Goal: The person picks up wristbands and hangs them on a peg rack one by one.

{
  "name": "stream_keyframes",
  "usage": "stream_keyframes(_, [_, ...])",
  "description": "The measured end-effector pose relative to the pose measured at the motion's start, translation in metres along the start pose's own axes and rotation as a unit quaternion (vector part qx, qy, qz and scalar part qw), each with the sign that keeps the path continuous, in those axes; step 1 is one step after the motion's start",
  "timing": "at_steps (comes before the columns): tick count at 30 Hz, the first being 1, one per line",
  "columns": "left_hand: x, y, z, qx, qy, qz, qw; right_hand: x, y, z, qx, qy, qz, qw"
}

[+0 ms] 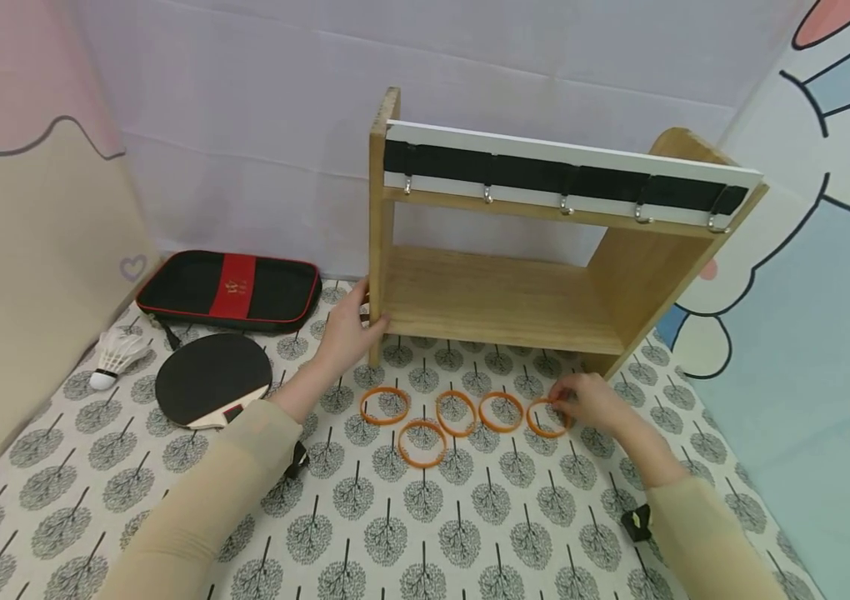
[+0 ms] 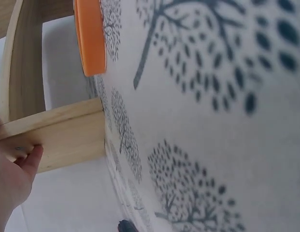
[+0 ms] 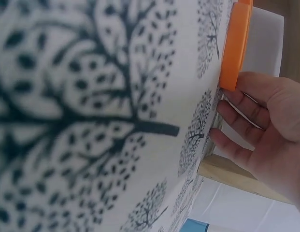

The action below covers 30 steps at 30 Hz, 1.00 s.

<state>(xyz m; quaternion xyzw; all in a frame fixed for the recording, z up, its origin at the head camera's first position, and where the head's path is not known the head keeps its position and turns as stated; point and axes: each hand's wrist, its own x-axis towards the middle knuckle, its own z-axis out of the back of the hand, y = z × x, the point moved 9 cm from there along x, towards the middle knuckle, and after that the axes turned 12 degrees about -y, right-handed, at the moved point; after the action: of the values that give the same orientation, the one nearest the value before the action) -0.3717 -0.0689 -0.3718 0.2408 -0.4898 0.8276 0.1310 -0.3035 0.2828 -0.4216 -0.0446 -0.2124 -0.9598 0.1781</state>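
Observation:
My left hand (image 1: 347,333) grips the left side panel (image 1: 377,217) of a small wooden shelf (image 1: 503,300), thumb at its front edge and fingers around the outer face. The left wrist view shows that hand (image 2: 14,176) against the wood. With my right hand (image 1: 593,402) I pinch the edge of the rightmost orange ring (image 1: 545,432), which lies on the patterned cloth. Up close in the right wrist view, thumb and fingers of the hand (image 3: 280,113) meet that ring's end (image 3: 234,53). Several more orange rings, such as the front one (image 1: 422,463), lie to its left.
Metal hooks (image 1: 565,205) line a black strip along the shelf's white top rail. To the left lie a black paddle (image 1: 211,375), a white shuttlecock (image 1: 116,354) and a black case with a red band (image 1: 233,287). Fabric walls (image 1: 245,100) enclose the table.

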Motion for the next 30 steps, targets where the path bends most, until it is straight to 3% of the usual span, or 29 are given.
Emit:
stream_keyframes(9, [0.001,-0.002,-0.001,-0.004,0.011,0.013,0.9998,-0.003,-0.001,0.009,-0.004,-0.021,-0.010,0.9997])
stream_keyframes(18, [0.000,0.001,0.000,-0.016,0.012,0.027,0.9994,-0.016,0.008,0.021,0.056,-0.044,-0.024,0.9971])
stream_keyframes(30, [-0.001,0.005,0.000,-0.016,-0.003,0.030,0.9994,-0.024,0.039,0.039,0.112,-0.077,-0.035,0.9902])
